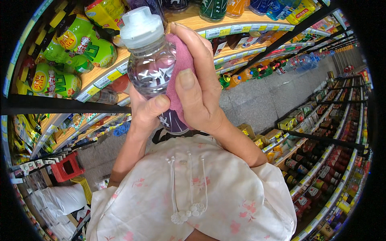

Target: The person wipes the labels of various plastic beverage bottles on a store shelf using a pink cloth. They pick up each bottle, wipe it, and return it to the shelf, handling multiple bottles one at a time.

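Held up close before me, a clear plastic drink bottle (144, 75) has a translucent white cap (141, 27) and a dark purple lower part with white print. My left hand (147, 108) grips it from its near left side, the thumb lying across the front. A pink cloth (180, 69) is pressed against the bottle's right side by my right hand (200, 84). The right hand's thumb rests on the cloth, and its fingers reach up behind the bottle. Both palms hide part of the bottle's middle.
Wooden shelves with price strips (108, 79) curve ahead, holding green-labelled bottles (72, 45) and colourful drink bottles (213, 10). More bottles line the tiled floor (250, 102). Another stocked shelf unit (319, 162) runs along the right. A red plastic stool (68, 167) stands lower left.
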`<state>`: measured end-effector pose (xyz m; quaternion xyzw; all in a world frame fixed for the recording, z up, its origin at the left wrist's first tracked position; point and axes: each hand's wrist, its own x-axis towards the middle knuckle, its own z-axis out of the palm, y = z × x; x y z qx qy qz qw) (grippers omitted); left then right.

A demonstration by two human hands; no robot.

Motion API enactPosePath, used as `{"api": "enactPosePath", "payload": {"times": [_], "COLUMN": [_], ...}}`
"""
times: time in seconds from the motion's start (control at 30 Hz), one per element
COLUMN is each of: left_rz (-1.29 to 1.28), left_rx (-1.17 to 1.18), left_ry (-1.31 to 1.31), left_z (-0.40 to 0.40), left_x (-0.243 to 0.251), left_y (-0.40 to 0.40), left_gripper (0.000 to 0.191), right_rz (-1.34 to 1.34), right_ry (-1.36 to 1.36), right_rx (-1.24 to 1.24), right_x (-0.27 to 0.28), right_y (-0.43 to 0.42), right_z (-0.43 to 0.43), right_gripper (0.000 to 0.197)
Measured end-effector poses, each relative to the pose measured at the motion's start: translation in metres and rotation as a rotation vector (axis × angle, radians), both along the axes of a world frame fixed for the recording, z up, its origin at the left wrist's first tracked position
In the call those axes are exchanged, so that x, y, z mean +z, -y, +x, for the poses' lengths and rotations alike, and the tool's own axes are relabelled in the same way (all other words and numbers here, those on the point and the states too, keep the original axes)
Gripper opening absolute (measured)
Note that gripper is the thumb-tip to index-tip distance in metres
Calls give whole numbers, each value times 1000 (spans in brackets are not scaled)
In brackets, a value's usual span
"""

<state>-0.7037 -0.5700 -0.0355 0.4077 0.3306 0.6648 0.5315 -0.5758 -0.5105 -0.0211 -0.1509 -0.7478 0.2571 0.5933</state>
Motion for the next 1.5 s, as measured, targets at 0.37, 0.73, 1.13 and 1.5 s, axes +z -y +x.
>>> {"api": "enactPosePath", "payload": {"times": [0.37, 0.73, 1.13, 1.5], "left_rz": [55, 205, 316, 430], "left_rx": [190, 471, 955, 844], "left_ry": [68, -94, -731, -390], "left_z": [-10, -20, -3, 41], "left_x": [-2, -3, -24, 2], "left_y": [12, 15, 5, -36], "left_gripper": [112, 98, 108, 96], "right_rz": [-31, -1051, -1693, -1523], "right_ry": [-94, -326, -412, -138], "right_rx": [157, 448, 811, 829], "right_x": [-22, -57, -54, -50], "right_y": [15, 38, 23, -13], "right_z": [-14, -24, -8, 47], "right_gripper": [87, 50, 67, 60]}}
